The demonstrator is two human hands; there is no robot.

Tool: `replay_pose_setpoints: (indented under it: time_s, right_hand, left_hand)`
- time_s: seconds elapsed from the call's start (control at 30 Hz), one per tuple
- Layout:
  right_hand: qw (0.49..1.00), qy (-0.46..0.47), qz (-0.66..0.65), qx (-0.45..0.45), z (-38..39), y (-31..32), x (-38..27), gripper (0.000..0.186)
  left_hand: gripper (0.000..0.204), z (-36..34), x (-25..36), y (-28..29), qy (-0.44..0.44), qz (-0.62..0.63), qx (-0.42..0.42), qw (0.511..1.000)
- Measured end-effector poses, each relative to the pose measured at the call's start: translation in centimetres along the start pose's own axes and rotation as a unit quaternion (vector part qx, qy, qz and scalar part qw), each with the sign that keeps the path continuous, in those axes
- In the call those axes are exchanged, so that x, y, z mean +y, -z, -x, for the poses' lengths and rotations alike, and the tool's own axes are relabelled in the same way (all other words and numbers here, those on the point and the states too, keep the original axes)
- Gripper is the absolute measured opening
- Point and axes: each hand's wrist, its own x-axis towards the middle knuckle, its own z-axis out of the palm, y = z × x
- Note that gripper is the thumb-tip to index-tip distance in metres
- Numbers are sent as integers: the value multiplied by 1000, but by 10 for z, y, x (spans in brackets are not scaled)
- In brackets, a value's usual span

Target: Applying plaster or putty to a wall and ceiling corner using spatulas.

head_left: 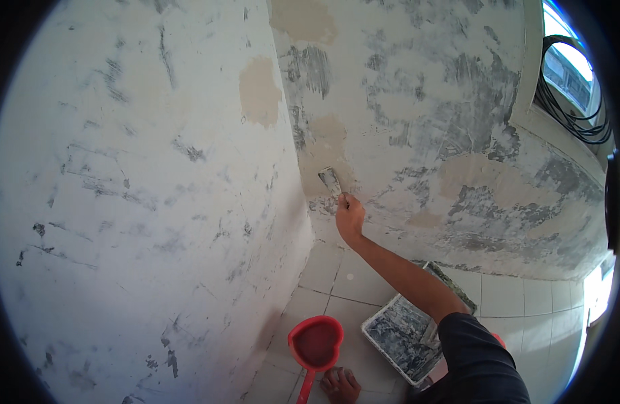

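Observation:
My right hand point(351, 219) is closed around the handle of a putty knife point(329, 180). The blade, smeared with pale filler, is at the patchy wall point(404, 121) close to the inner corner. Damp beige patches of filler point(328, 138) show on the wall above the blade. My right forearm reaches up from the lower right, out of a dark sleeve, and passes over part of a putty-smeared tray point(381, 345). My left hand is out of the picture.
A red heart-shaped dipper point(315, 342) is low in the picture, its handle running to the lower edge. Beside it are the toes of a bare foot point(340, 385). Pale tiles point(502, 294) cover the floor. Coiled black cable point(586, 131) hangs by the window at upper right.

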Motion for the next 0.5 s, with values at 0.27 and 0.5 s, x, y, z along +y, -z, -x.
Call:
replay_pose_setpoints:
  time_s: [0.27,0.5]
  right_hand:
    - [977,192,89,-23,-7,36,-71,22]
    - [923,281,258,-52,-41,89,-84,19]
  left_hand:
    - [24,27,35,-32,262,436,-11,861]
    - [29,3,7,-13,179,249,-8,952]
